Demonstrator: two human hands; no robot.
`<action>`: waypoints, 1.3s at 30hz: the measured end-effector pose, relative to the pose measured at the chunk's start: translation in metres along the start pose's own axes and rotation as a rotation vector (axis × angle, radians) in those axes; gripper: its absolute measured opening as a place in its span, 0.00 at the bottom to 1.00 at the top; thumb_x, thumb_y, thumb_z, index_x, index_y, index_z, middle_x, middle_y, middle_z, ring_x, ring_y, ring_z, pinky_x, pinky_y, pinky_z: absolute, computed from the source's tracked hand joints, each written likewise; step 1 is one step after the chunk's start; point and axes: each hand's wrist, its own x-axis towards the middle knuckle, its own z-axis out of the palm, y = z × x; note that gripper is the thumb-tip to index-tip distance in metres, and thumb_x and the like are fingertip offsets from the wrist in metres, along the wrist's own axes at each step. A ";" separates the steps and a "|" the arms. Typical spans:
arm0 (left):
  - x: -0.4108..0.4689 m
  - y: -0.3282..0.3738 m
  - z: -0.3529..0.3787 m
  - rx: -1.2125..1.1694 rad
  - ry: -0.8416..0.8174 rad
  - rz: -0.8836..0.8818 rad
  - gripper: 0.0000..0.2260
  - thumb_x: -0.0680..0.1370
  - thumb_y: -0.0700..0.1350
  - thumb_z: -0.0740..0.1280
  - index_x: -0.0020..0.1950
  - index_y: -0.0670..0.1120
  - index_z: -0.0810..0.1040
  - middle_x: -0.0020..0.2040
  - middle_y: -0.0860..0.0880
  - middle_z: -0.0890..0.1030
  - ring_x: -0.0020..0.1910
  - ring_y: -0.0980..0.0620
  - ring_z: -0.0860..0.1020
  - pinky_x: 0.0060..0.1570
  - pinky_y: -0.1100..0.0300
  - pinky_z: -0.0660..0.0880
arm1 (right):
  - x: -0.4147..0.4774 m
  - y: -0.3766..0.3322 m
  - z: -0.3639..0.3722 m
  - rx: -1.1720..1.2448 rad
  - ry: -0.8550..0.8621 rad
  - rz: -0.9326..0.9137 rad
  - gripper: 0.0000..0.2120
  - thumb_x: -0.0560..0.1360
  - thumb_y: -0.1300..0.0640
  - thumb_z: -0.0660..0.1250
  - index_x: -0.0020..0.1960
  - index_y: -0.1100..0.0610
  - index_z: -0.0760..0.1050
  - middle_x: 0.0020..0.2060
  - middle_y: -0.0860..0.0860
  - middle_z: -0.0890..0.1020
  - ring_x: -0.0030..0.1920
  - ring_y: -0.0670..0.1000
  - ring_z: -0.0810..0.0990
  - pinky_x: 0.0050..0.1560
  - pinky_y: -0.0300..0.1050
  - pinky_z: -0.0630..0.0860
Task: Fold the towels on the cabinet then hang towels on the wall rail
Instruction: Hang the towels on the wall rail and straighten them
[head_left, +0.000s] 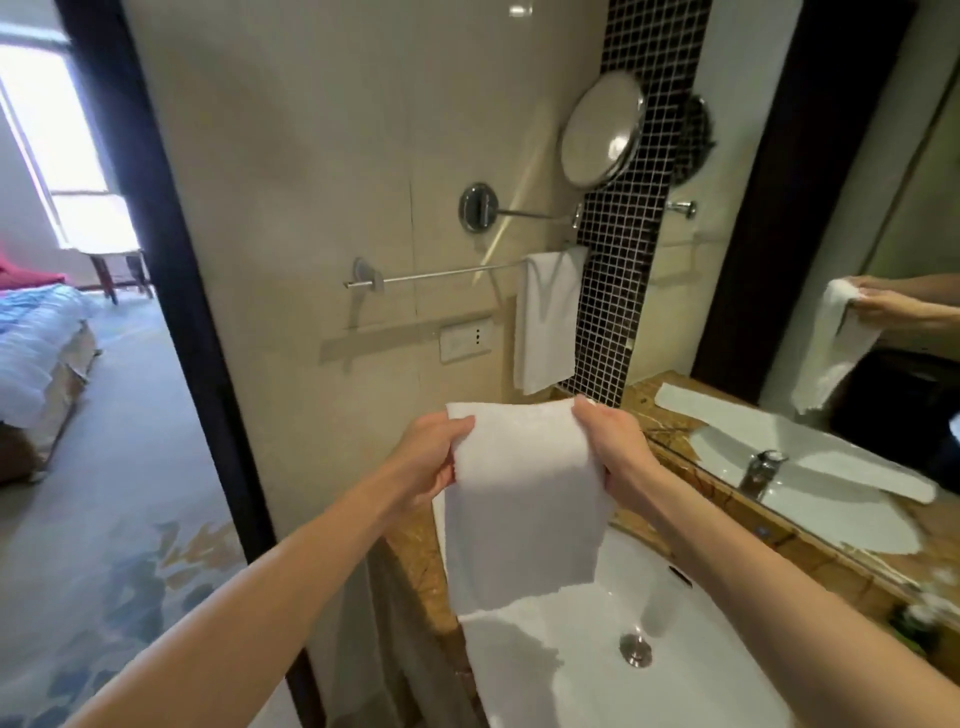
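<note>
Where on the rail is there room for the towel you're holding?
The wall rail is bare from its left bracket up to the hanging towel, so there's room. The right end is taken. Both hands, left and right, grip the folded towel.

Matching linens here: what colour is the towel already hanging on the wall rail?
White, plain; the hung towel shows clearly in the head view.

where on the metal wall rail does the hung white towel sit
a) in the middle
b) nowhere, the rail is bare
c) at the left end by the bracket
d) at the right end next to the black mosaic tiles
d: the hung white towel drapes over the right end of the metal wall rail, beside the black mosaic tile strip; the rest of the rail is bare.
</note>
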 end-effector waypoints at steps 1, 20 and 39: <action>-0.002 0.016 0.002 0.016 0.001 0.045 0.09 0.80 0.35 0.60 0.58 0.36 0.76 0.46 0.42 0.82 0.39 0.50 0.82 0.34 0.60 0.80 | -0.001 -0.015 0.005 0.000 0.010 -0.030 0.12 0.76 0.51 0.65 0.42 0.58 0.80 0.40 0.54 0.85 0.39 0.52 0.81 0.43 0.47 0.78; 0.064 0.263 0.019 0.093 -0.141 0.491 0.10 0.80 0.41 0.58 0.47 0.43 0.79 0.39 0.47 0.82 0.37 0.51 0.79 0.38 0.59 0.73 | 0.061 -0.269 0.053 0.066 -0.085 -0.469 0.13 0.81 0.58 0.58 0.47 0.66 0.77 0.37 0.57 0.83 0.33 0.52 0.81 0.32 0.40 0.77; 0.228 0.372 0.001 -0.026 -0.139 0.587 0.13 0.80 0.38 0.55 0.60 0.38 0.74 0.51 0.44 0.80 0.49 0.49 0.78 0.46 0.63 0.74 | 0.228 -0.360 0.151 0.024 -0.092 -0.593 0.12 0.81 0.58 0.56 0.51 0.63 0.77 0.39 0.55 0.81 0.38 0.54 0.79 0.43 0.46 0.77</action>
